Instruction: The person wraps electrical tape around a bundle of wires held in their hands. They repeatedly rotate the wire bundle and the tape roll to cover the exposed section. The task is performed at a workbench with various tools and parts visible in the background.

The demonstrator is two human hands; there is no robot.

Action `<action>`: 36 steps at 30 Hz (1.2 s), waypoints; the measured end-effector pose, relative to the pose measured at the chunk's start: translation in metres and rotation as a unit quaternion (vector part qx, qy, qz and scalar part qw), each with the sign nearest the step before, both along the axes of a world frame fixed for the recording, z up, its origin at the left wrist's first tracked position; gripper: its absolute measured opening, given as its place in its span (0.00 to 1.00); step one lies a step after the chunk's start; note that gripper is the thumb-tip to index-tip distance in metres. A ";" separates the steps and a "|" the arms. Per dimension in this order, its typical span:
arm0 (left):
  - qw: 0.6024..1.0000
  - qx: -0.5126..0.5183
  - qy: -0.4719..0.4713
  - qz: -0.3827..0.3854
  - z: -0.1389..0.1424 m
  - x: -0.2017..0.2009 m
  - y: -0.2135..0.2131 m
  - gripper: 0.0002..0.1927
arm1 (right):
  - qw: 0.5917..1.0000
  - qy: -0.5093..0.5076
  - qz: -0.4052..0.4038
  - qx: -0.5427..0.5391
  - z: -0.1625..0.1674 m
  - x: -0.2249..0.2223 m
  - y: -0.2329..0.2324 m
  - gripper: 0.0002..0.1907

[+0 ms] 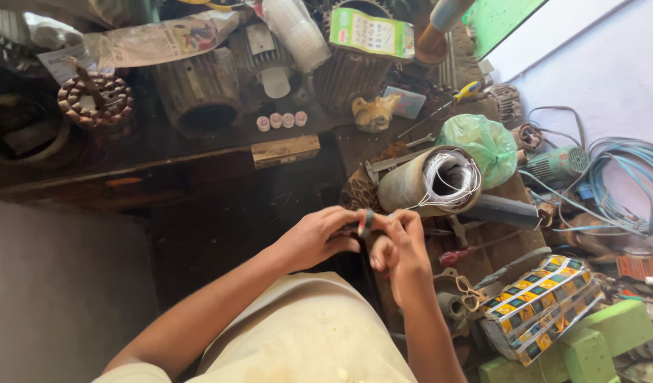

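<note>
**Two hands on a small roll of tape over a crowded bench**

Nearest the camera, the person's pale shirt (305,333) fills the bottom of the view, with both forearms reaching forward from it. The left hand (318,237) and the right hand (399,248) meet just in front of the chest, over the dark gap beside the near edge of the bench (198,152). Between them sits a small dark roll of tape (367,223): the left hand's fingers are curled around it from one side, and the right hand pinches at it from the other, its fingers bent inward. Both hands are closed on the roll, touching each other at the fingertips.

Just right of the hands, on the bench's right part, lie a red-handled screwdriver (457,255) and a pair of scissors (468,289). Further right sits a stack of boxes in yellow, blue and white wrapping (543,301), with green foam blocks (596,340) beside it at the lower right corner.

Beyond the hands stands a grey tube on its side with white wire coiled in it (433,181), and behind that a green plastic bag (482,138). Blue cable (624,177) loops at the right edge. At the far side of the bench stand ribbed motor housings (198,92), a copper-wound ring (96,99) and a green-and-white carton (372,32).
</note>
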State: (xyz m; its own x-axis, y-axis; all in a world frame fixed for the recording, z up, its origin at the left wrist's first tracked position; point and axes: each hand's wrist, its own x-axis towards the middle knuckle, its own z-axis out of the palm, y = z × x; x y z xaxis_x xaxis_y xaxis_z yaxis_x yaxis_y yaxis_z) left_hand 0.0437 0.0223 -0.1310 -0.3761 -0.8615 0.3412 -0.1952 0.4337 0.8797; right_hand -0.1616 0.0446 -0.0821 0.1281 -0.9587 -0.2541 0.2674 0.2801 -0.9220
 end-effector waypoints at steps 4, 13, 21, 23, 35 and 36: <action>0.992 -0.024 -0.040 0.113 0.004 -0.014 -0.005 0.16 | 0.983 0.146 -0.002 -0.111 -0.023 0.006 0.005 0.04; 0.894 0.447 -0.035 0.005 -0.007 -0.024 -0.028 0.24 | 0.938 0.328 0.005 -0.116 -0.079 0.011 0.023 0.07; 0.991 0.130 0.025 -0.021 -0.007 -0.005 -0.009 0.16 | 0.997 0.059 -0.004 -0.048 -0.014 -0.009 0.001 0.07; 0.997 0.072 -0.024 -0.016 -0.005 -0.002 -0.013 0.15 | 1.000 0.005 -0.010 -0.020 -0.005 -0.002 -0.009 0.07; 0.918 0.391 -0.057 0.020 -0.007 -0.040 -0.023 0.24 | 0.920 0.351 0.014 -0.174 -0.060 -0.004 0.027 0.06; 0.935 0.343 -0.085 0.028 -0.005 -0.036 -0.021 0.25 | 0.887 0.405 0.000 -0.220 -0.054 -0.005 0.025 0.07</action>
State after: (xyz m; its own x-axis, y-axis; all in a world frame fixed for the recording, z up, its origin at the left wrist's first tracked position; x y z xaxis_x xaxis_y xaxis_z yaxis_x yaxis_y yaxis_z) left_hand 0.0075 0.0018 -0.1357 -0.3229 -0.8752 -0.3602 -0.3627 -0.2371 0.9012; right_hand -0.1667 0.0700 -0.1362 0.0743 -0.9879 0.1360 -0.5331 -0.1546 -0.8318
